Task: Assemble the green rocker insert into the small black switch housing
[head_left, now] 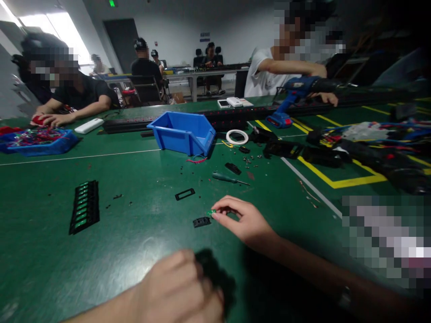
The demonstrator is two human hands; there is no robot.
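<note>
My right hand (247, 220) pinches a small green circuit board (212, 212) between thumb and fingertips. Just left of those fingertips, a small black plastic housing (201, 222) lies on the green tabletop. Beyond it is a flat black rectangular frame (185, 194) with a slot through it. My left hand (183, 287) is low in front, its fingers curled under and closed; whatever they may hold is hidden. Farther from my right hand lie a screwdriver (225, 177) with a green handle and another small black part (233, 168). A black strip with a row of green boards (84, 206) lies at the left.
A blue bin (182, 134) stands mid-table, beside a white ring (237, 137) and scattered screws (247, 160). A blue cordless drill (291, 101) stands behind. Wires fill a blue tray (40, 141) at the left; bundled cables (367, 134) lie right. Co-workers sit across the table.
</note>
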